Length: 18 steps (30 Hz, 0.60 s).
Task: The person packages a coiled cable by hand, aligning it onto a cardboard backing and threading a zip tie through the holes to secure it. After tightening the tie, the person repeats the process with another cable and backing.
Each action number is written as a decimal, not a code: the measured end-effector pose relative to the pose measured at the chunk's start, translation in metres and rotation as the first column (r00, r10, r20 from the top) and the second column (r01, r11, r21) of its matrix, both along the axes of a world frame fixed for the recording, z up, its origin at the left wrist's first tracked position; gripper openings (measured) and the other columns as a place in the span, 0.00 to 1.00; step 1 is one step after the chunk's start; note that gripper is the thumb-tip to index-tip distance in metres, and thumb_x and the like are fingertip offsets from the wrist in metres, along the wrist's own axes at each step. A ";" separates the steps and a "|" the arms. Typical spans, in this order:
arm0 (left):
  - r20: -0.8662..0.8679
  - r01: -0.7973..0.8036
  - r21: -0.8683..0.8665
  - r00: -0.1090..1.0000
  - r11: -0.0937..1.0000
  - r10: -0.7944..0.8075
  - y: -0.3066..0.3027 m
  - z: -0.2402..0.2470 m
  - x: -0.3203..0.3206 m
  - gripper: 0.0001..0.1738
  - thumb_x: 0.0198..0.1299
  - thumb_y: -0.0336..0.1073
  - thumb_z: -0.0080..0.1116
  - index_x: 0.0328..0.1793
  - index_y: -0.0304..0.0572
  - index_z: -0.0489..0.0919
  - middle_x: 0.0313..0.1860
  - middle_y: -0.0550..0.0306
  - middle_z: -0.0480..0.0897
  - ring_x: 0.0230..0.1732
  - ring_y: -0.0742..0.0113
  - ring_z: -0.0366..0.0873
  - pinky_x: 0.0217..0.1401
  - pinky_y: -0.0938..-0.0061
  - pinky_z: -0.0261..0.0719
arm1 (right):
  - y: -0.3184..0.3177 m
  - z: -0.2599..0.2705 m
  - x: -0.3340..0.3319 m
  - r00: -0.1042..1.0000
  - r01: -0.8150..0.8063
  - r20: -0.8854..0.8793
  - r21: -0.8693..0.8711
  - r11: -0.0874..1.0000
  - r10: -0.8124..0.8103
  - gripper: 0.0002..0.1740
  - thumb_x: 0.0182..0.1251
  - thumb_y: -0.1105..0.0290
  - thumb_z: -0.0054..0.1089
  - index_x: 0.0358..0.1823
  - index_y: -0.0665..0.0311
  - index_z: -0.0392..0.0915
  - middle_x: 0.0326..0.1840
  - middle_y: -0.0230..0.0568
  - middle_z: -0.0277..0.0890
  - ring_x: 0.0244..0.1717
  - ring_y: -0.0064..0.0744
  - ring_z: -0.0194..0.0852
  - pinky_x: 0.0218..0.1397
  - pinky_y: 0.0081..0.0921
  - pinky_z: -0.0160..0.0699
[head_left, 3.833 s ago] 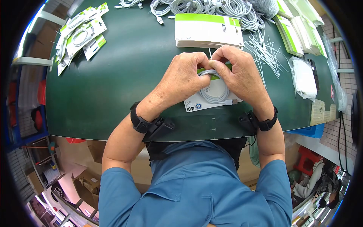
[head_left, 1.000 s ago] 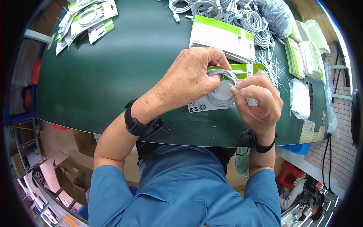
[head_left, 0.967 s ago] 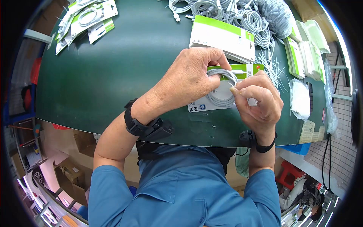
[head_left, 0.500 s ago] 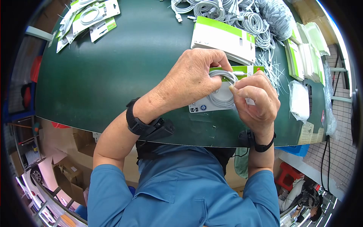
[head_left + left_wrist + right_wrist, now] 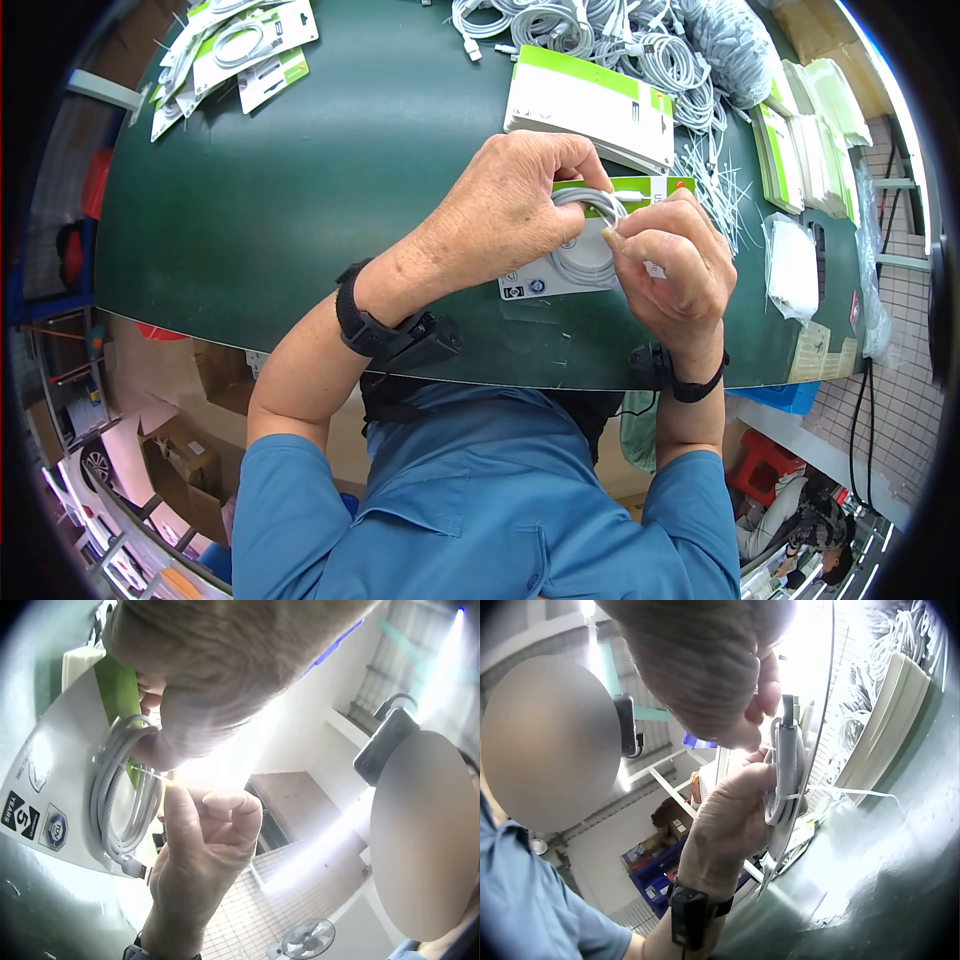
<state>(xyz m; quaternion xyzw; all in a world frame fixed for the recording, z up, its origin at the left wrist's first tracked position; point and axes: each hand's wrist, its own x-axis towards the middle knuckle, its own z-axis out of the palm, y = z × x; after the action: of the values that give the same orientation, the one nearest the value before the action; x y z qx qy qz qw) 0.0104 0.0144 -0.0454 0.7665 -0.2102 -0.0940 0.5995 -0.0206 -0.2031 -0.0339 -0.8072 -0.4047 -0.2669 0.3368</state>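
My left hand (image 5: 520, 195) holds a coiled grey USB cable (image 5: 590, 272) against a white and green backing card (image 5: 528, 280), thumb at the coil's inner edge. The coil lies on the card's printed front, its USB plug (image 5: 133, 866) at the lower edge in the left wrist view. At the coil's right side, my right hand (image 5: 680, 262) pinches a thin white cable tie (image 5: 155, 775) between thumb and forefinger. In the right wrist view a white tie tail (image 5: 859, 790) sticks out behind the card.
A stack of backing cards (image 5: 590, 95) stands just beyond the hands, with coiled cables (image 5: 650, 60) heaped behind it. Loose cable ties (image 5: 722, 190) lie to its right, near a white plastic bag (image 5: 792, 268). Carded cables (image 5: 240, 45) are piled far left.
Earlier, both hands met at the coil's top with a tie end pointing up. My right hand has since moved down to the coil's right side; over the last second both barely shift.
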 end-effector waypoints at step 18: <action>-0.018 0.001 0.005 1.000 1.000 0.000 -0.002 -0.001 0.000 0.17 0.56 0.22 0.59 0.50 0.31 0.91 0.38 0.52 0.92 0.40 0.72 0.87 0.47 0.73 0.88 | -0.001 -0.002 0.003 0.999 0.031 0.015 -0.051 0.998 -0.030 0.18 0.47 0.85 0.78 0.36 0.60 0.80 0.35 0.36 0.82 0.31 0.39 0.80 0.31 0.33 0.78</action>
<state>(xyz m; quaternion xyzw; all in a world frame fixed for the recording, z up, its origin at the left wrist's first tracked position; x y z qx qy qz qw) 0.0107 0.0124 -0.0469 0.7670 -0.2049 -0.1015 0.5995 -0.0177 -0.2040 -0.0363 -0.8196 -0.4014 -0.2674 0.3092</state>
